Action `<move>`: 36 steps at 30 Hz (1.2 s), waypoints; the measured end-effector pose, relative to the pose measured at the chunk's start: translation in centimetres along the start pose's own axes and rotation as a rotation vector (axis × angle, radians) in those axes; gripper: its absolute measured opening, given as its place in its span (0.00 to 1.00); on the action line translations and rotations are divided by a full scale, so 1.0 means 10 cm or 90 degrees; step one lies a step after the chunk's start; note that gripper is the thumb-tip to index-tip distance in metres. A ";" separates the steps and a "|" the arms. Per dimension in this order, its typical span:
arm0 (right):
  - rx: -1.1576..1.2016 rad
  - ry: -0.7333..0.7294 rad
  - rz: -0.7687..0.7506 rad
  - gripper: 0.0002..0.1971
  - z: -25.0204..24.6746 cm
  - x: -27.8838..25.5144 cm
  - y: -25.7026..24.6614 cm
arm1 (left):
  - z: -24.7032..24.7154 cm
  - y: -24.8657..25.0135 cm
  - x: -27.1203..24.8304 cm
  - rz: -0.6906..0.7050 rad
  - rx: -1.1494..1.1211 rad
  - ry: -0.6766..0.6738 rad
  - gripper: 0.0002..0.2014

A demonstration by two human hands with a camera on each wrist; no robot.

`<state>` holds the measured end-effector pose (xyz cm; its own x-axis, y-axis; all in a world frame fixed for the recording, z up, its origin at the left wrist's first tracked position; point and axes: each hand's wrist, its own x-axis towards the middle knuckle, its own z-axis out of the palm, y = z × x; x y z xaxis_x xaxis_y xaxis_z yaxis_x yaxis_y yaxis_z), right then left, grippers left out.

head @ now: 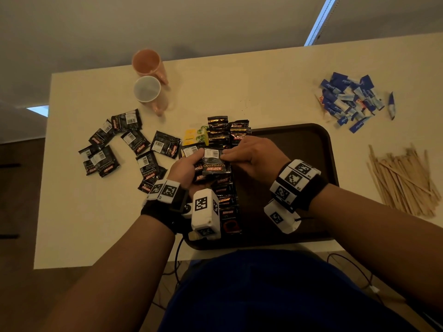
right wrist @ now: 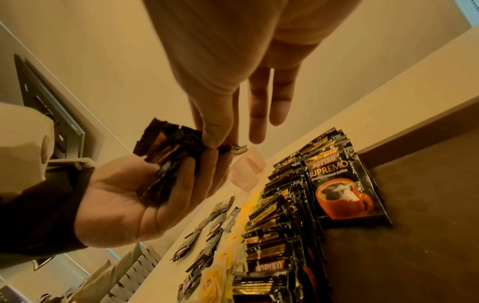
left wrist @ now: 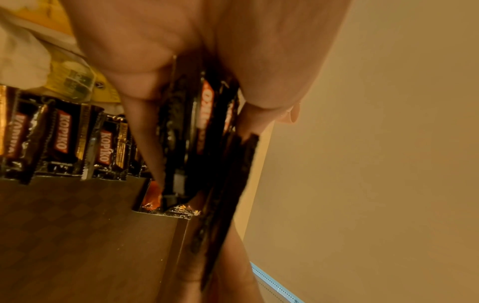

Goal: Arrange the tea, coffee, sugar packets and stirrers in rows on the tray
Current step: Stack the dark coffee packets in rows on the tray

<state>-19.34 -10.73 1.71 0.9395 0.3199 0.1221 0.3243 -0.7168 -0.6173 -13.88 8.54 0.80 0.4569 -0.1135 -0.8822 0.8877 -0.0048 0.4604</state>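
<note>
Several coffee packets (head: 215,164) sit bunched in your left hand (head: 183,167), fingers curled round them over the tray (head: 311,140); your right hand (head: 249,152) pinches the top one. Risk: loose bunch fans out, drops, scatters the overlapped coffee row (head: 225,192).

I am looking at what appears to be an office pantry or break room: a plain cream counter (head: 239,92) is carrying bulk single-serve coffee sachets (head: 134,144), sugar packets (head: 350,101), wooden stirrers (head: 402,178), two plastic cups (head: 147,77) and a brown serving tray (head: 299,144).
</note>
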 end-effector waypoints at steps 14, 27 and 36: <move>0.008 -0.072 0.055 0.16 -0.10 0.00 -0.07 | -0.02 0.08 -0.09 0.125 0.229 0.049 0.12; 0.193 0.137 0.482 0.04 0.00 -0.07 0.44 | -0.07 -0.01 -0.19 0.043 -0.009 0.025 0.13; 0.129 -0.055 0.559 0.04 0.25 -0.10 0.67 | -0.11 -0.02 -0.18 0.042 -0.011 0.027 0.15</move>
<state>-18.39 -14.28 -4.47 0.8256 -0.2394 -0.5110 -0.5385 -0.6048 -0.5867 -14.82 9.84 2.17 0.5158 -0.0708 -0.8538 0.8565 0.0188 0.5158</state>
